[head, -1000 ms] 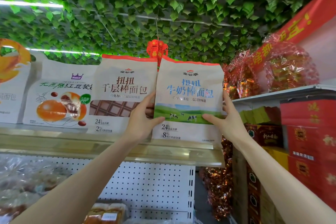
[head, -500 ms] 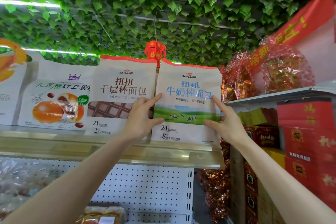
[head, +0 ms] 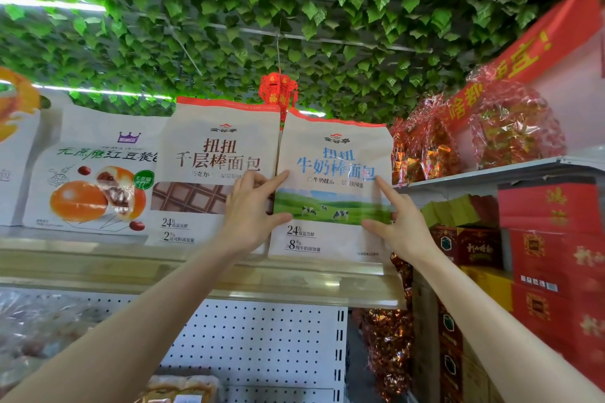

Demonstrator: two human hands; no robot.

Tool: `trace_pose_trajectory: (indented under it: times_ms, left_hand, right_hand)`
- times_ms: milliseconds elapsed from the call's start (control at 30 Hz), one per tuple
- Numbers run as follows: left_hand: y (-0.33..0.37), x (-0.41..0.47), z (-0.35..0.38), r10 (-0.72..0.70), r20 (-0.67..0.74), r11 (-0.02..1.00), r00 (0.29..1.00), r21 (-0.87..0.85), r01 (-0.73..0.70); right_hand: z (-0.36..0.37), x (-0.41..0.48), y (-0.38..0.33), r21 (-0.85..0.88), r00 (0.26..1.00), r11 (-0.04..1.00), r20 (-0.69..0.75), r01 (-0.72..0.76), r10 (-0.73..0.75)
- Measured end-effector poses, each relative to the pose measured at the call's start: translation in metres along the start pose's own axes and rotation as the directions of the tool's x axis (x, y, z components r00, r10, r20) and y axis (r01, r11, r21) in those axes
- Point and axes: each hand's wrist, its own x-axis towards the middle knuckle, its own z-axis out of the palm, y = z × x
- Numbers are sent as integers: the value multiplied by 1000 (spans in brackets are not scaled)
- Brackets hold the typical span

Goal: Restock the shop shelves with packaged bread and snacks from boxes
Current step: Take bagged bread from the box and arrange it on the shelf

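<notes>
A white milk bread bag point(head: 334, 157) with blue lettering and a cow meadow picture stands upright on the top shelf point(head: 196, 275), at its right end. My left hand point(head: 250, 213) holds the bag's left edge, thumb and forefinger on the front. At the right edge my right hand point(head: 397, 226) holds it the same way, forefinger pointing up along the front. To the left a chocolate bread bag point(head: 209, 167) touches it, partly behind my left hand. Further left stands a red bean bun bag point(head: 95, 180).
Leafy green vines cover the ceiling, and a red lantern ornament point(head: 278, 90) hangs behind the bags. Cellophane-wrapped snack bundles point(head: 425, 147) sit on a higher shelf at right, above red gift boxes point(head: 553, 239). Wrapped bread point(head: 183, 389) lies below, in front of the pegboard.
The milk bread bag has settled lower onto the shelf beside the chocolate bag. Both forefingers have straightened onto its front.
</notes>
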Motion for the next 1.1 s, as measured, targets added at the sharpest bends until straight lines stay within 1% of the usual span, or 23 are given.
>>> trace_pose_trajectory:
  times_ms: [167, 333, 833, 1100]
  left_hand:
    - [-1, 3, 3, -27, 13, 998, 1000, 60, 26]
    - [-1, 3, 5, -32, -4, 990, 999, 139, 33]
    - [4, 5, 8, -75, 1, 973, 997, 218, 73]
    - [7, 3, 5, -91, 9, 975, 996, 205, 87]
  right_hand:
    - [2, 3, 2, -16, 1000, 1000, -2, 2, -2]
    - [4, 5, 5, -34, 1000, 999, -8, 2, -2]
    - [9, 5, 6, -15, 1000, 1000, -4, -3, 3]
    - [8, -4, 3, 18, 1000, 999, -4, -26, 26]
